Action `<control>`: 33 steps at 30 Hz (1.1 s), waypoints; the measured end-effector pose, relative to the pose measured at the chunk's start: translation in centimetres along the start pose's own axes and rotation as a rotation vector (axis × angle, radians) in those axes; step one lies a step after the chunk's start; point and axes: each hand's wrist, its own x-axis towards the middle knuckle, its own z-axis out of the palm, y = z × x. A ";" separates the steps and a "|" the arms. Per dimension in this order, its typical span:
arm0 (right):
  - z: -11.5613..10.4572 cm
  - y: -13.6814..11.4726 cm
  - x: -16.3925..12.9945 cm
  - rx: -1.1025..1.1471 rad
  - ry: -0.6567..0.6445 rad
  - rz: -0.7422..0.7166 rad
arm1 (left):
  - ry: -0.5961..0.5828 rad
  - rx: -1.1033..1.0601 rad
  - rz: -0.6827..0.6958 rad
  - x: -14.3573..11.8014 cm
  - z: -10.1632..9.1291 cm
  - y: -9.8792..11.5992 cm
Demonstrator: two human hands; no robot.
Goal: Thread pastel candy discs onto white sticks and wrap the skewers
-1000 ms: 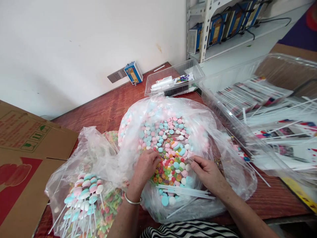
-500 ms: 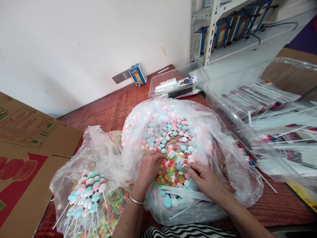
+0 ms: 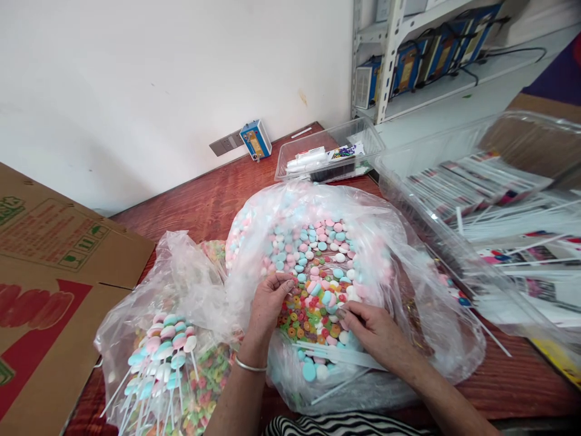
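Both in the open candy bag (image 3: pixel 385 242) on the worktop (image 3: pixel 200 203): left hand (image 3: pixel 267 303) fingers pinched narrow on small candy rings (image 3: pixel 313 318), right hand (image 3: pixel 374 330) fingers curled, grip unclear, beside white sticks (image 3: pixel 336 353).

Single head view, close, looking forward and down over the table (image 3: pixel 204 200)
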 end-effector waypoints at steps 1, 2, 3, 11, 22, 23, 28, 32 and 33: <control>0.0 0.0 0.0 0.005 0.000 0.001 | 0.027 0.002 0.012 0.0 -0.1 -0.1; 0.0 0.1 0.0 0.007 0.002 0.006 | 0.044 0.014 0.029 0.0 -0.2 -0.1; 0.0 0.1 0.0 0.006 0.004 0.013 | 0.054 0.037 0.055 0.0 -0.3 -0.2; -0.1 0.0 0.1 -0.018 0.004 0.030 | -0.142 0.985 0.391 -0.9 -1.0 -0.1; 0.6 0.2 -0.1 -0.122 -0.066 0.007 | 0.009 0.517 0.277 -0.9 -0.1 -0.2; 0.6 0.2 -0.1 -0.132 -0.066 0.011 | 0.006 0.499 0.286 -1.0 0.0 -0.2; 0.8 0.3 -0.1 -0.142 -0.069 0.026 | -0.021 0.473 0.335 -1.3 0.4 0.1; 1.4 0.5 -0.3 -0.122 0.003 0.012 | -0.026 0.279 0.280 -1.4 1.1 0.2; 1.6 0.4 -0.3 -0.129 0.036 0.000 | -0.029 0.192 0.247 -1.5 1.4 0.3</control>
